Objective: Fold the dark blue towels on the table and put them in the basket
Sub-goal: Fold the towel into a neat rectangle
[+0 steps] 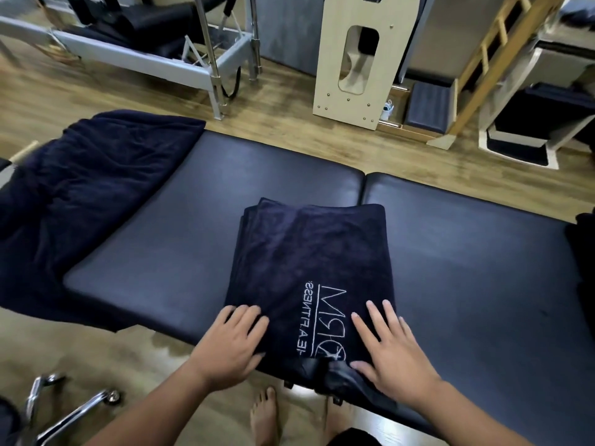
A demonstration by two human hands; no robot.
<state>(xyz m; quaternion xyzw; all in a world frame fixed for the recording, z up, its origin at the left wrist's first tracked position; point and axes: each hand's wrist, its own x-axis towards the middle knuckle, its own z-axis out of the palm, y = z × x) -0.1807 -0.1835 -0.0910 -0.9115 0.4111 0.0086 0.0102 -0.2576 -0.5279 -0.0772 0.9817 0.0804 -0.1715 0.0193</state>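
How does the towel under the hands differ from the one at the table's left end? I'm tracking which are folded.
The towel under the hands is folded into a neat layered rectangle; the left towel lies spread out and rumpled. The folded one shows white lettering; the left one shows none. The folded one sits wholly on the table; the left one drapes over its end. Both are dark blue.

Folded towel [309,268] on table [467,268]; unfolded towel [87,188] left.

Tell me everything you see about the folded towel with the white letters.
The folded towel is dark blue, soft terry by its look, with white stitched lettering near its close end. It lies flat in several layers on the padded table. The left hand and right hand rest on its near edge, fingers straight.
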